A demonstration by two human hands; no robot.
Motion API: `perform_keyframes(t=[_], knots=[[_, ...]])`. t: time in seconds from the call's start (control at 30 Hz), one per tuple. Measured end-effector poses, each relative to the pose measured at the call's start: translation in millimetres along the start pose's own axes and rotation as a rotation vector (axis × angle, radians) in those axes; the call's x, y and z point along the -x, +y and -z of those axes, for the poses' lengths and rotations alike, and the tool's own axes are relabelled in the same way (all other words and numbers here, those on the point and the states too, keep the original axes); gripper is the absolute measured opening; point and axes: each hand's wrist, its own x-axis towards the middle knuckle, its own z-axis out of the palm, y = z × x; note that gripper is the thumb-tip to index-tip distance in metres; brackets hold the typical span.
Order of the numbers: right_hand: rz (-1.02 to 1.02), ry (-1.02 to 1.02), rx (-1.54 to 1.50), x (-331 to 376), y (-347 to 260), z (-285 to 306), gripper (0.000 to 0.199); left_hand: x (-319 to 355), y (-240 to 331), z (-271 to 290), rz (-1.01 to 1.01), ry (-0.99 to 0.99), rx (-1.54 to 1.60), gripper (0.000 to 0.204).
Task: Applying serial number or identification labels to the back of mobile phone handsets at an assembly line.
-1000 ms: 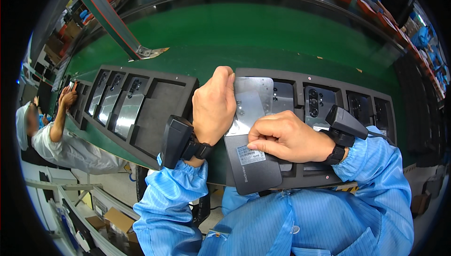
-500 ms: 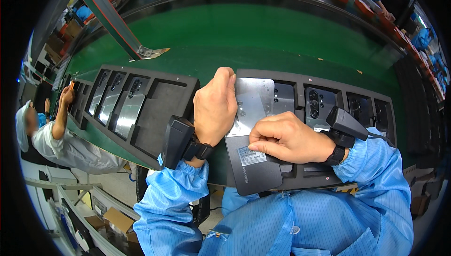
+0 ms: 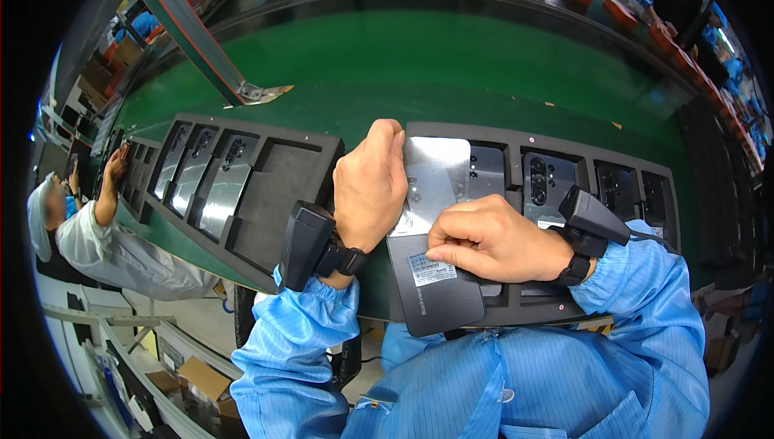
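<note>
Fingers of the left hand (image 3: 369,185) pinch the silvery film (image 3: 435,173) at the panel's (image 3: 435,290) far end (right hand (image 3: 484,239) pressing its label (image 3: 432,268) down), so peeling seems underway over the tray (image 3: 516,310), needing steady pull.

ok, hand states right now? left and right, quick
Left hand: closed on the top edge of the grey phone back panel.
Right hand: fingers curled, pressing on the same panel near its label.
</note>
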Motion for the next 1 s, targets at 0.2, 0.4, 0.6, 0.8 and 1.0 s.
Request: perform_keyframes(t=[0.2,0.4,0.6,0.8,1.0], knots=[[0.139,0.02,0.155,6.5,2.0,-7.6,0.01,1.8,-1.4,0.0,-0.015,0.02,0.006,0.006],[0.239,0.041,0.831,-0.2,-15.8,1.3,0.053,-0.2,-0.8,0.0,-0.013,0.003,0.006,0.005],[0.222,0.168,0.826,-20.3,1.7,3.9,0.068,-1.1,3.1,4.7,0.013,-0.041,0.055,0.006],[0.121,0.334,0.423,-13.5,15.4,11.3,0.053,0.2,0.6,9.2,0.198,-0.128,0.117,0.011],[-0.167,0.321,0.222,-5.6,15.2,32.4,0.047,-3.2,-3.0,49.4,0.463,-0.241,1.147,0.06]])
